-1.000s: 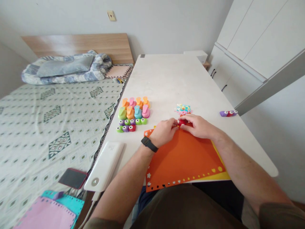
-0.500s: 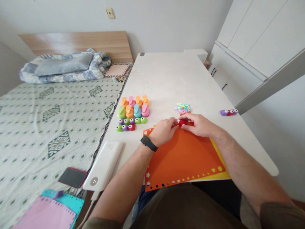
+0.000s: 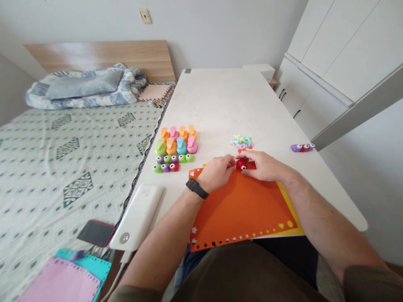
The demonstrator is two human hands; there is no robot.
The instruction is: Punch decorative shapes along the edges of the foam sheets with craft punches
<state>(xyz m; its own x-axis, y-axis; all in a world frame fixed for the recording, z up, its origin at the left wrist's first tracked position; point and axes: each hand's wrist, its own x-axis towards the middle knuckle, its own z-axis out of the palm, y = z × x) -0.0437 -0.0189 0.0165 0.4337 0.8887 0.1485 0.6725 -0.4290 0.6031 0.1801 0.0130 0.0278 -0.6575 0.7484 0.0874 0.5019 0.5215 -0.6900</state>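
Note:
A small red paper punch (image 3: 241, 165) is at the far edge of an orange sheet of paper (image 3: 241, 205), its white button facing me. Thumb and fingers of my right hand (image 3: 262, 165) grip the punch from the right. My left hand (image 3: 218, 172), with a dark watch on its wrist, is closed in a pinch at the sheet's far edge, just left of the punch. Punched shapes run along the orange sheet's near and left edges. A yellow sheet (image 3: 289, 197) lies under it. Beyond my hands lies a small heap of coloured paper cut-outs (image 3: 242, 141).
Several larger lever punches (image 3: 171, 147) and small button punches (image 3: 170, 167) stand in rows on the white table (image 3: 220, 100). A white power bank (image 3: 137, 218) lies at the left edge. More small punches (image 3: 302, 148) sit far right. A phone (image 3: 96, 233) rests on the bed.
The red punch has turned in my right hand, so its white button now shows toward me. My right thumb has shifted slightly away from it. My left hand stays in place.

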